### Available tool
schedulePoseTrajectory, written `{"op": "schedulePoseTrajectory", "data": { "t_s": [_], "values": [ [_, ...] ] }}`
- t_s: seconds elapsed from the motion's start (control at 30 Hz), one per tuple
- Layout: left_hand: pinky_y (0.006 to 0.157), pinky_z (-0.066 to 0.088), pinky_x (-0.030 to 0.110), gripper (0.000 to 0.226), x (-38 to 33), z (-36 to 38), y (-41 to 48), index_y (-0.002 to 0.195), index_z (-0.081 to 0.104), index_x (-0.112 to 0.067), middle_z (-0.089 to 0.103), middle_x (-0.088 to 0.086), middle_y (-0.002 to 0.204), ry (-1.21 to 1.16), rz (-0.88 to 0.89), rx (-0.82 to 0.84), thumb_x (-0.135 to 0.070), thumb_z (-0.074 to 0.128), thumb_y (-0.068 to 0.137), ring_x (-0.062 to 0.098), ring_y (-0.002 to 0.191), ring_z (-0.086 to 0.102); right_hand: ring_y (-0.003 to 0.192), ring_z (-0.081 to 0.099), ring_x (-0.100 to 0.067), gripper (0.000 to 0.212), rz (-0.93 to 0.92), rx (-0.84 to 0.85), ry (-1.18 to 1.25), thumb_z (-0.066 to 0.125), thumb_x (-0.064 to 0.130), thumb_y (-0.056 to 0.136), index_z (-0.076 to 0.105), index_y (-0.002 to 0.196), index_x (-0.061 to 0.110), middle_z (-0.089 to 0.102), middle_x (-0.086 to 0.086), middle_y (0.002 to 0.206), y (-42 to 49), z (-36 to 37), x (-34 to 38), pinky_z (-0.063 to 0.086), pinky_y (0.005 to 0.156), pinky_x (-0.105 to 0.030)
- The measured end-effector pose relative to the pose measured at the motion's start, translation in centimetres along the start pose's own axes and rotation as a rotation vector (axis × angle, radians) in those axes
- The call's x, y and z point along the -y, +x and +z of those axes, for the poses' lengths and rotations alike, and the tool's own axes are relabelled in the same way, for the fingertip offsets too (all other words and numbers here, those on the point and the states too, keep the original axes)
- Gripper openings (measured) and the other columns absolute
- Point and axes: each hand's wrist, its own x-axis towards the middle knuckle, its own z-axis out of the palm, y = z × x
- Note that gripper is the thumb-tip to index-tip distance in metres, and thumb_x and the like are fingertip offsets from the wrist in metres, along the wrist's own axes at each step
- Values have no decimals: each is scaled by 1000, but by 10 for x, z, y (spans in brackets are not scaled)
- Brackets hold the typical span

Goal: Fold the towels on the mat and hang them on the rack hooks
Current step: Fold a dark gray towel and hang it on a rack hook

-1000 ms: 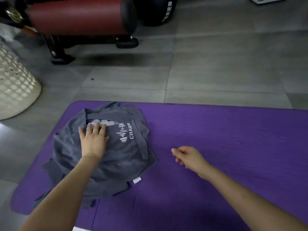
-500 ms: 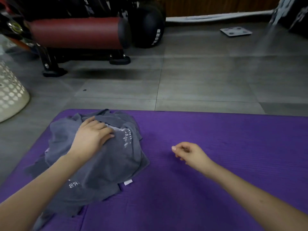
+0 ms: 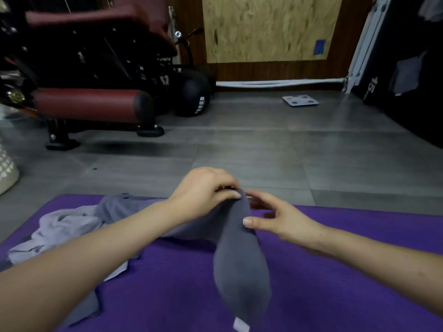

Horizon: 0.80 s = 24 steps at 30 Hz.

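pinching grey towel [image 3: 239, 264], both hands, purple mat [image 3: 347, 295]

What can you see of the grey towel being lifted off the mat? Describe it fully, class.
The grey towel looks like soft, matte, dark grey cloth, with a small pale tag at its lower end. It hangs in a loose, elongated drape above the purple mat. The left hand pinches its top edge; the right hand touches it just below. Its left part trails towards the pile of other towels.
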Motion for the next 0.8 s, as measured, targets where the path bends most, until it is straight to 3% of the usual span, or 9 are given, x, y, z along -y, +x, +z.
{"op": "schedulePoseTrajectory", "data": {
  "t_s": [0.13,0.23,0.3,0.43,0.6,0.8],
  "values": [
    [72,42,24,25,-78,37,86,88,74,-17,73,-2,86,-212,-113,-10,-39,65,80,6,84,56,87,67,-3,31,-40,-325,132,71,5,80,63,108,17,73,4,93,-59,-83,-8,51,75,-15],
    [76,44,24,18,-123,81,133,95,73,-17,73,-2,89,-304,-158,102,-29,70,83,5,81,61,83,69,-10,24,30,-586,-71,75,20,78,66,98,31,74,8,82,-102,-135,-45,53,75,-28],
    [80,46,25,20,-138,112,148,101,72,-16,72,0,94,-321,-184,203,-27,69,84,11,87,65,82,67,-9,26,178,-674,-274,76,31,76,63,97,39,71,12,76,-122,-160,-81,49,76,-33],
    [82,46,25,23,-132,153,139,106,69,-15,71,1,99,-227,-226,396,-27,65,87,15,93,64,91,64,-10,35,413,-642,-341,73,35,79,60,111,32,69,13,83,-141,-172,-153,44,80,-30],
    [83,46,27,25,-81,149,97,108,67,-15,70,3,100,-102,-321,518,-28,63,88,18,93,63,91,61,-8,29,442,-614,-239,72,38,80,58,105,34,68,12,84,-130,-153,-181,40,79,-28],
    [78,42,25,20,5,131,35,106,67,-20,69,-1,101,95,-479,614,-31,58,90,17,94,62,95,61,-10,19,485,-384,-269,67,47,81,61,95,35,67,10,93,-81,-107,-180,47,89,-31]
  ]
}}
